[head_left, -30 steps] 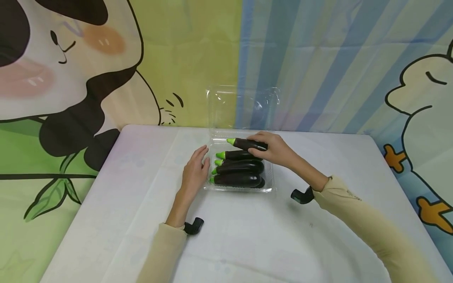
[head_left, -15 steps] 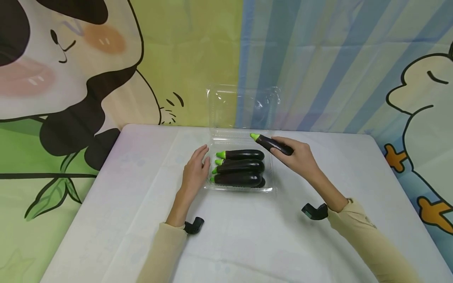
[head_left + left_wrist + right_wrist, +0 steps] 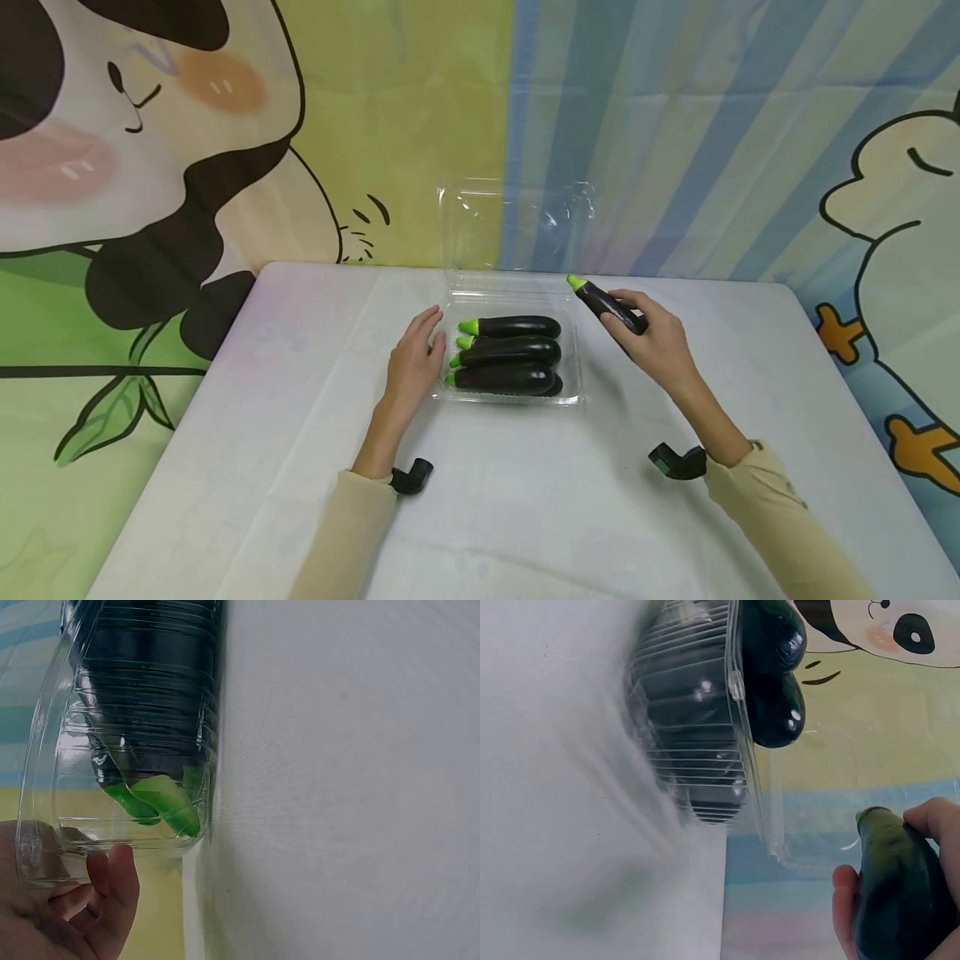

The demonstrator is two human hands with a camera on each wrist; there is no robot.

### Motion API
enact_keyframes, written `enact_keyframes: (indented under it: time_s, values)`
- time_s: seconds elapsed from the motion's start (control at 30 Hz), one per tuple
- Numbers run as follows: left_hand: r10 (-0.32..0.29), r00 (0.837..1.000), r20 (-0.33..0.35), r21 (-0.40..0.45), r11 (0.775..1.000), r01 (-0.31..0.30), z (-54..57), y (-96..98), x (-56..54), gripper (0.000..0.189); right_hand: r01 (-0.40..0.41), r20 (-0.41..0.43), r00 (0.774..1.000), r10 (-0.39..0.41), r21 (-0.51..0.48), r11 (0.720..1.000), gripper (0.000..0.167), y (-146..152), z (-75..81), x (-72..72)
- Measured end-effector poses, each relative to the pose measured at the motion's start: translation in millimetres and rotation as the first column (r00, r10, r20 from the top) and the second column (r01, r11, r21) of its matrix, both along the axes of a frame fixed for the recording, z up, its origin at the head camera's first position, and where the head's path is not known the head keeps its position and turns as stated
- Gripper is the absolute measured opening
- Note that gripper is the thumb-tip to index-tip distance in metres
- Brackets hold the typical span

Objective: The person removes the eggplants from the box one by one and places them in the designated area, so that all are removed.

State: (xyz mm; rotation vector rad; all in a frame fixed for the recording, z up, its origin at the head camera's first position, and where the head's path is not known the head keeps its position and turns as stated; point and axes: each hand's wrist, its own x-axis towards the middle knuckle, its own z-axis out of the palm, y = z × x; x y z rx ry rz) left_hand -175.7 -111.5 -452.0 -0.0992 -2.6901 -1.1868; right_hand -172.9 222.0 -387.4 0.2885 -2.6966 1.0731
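My right hand (image 3: 662, 348) grips a dark purple eggplant (image 3: 597, 302) with a bright green stem end. It is held tilted above the table, just right of a clear plastic clamshell box (image 3: 573, 375). In the right wrist view, thumb and fingers wrap this eggplant (image 3: 896, 892). Several more eggplants (image 3: 519, 327) lie crosswise in the box, stem ends to the left, some on top of others. My left hand (image 3: 411, 360) rests against the box's left side, fingers extended. In the left wrist view its fingertips (image 3: 124, 881) are at the box's corner.
The box's transparent lid (image 3: 517, 225) stands raised at the back, against a cartoon-printed backdrop (image 3: 397, 125). A white cloth covers the table (image 3: 510, 492). Black wrist cameras (image 3: 678, 461) sit on both forearms.
My right hand has carried the eggplant from over the back of the box out to the right, and its stem end now points more upward. The left hand has stayed put.
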Motion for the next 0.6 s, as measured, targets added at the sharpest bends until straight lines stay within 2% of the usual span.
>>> enact_keyframes:
  time_s: [0.23, 0.5, 0.6]
  values:
    - [-0.010, 0.999, 0.036, 0.007, 1.000, 0.010, 2.0, -0.4, -0.1, 0.041, 0.041, -0.011, 0.999, -0.041, -0.055, 0.998, 0.044, 0.0, -4.0, 0.9]
    - [-0.005, 1.000, 0.029, 0.008, 1.000, 0.005, 1.9, -0.5, 0.3, 0.041, 0.094, 0.103, 0.991, -0.083, -0.106, 0.990, 0.042, -0.7, -4.1, 5.1]
    - [-0.004, 1.000, 0.029, 0.007, 1.000, 0.004, 2.2, -0.1, 0.4, 0.041, 0.095, 0.109, 0.991, -0.081, -0.130, 0.987, 0.041, -0.9, -4.9, 6.8]
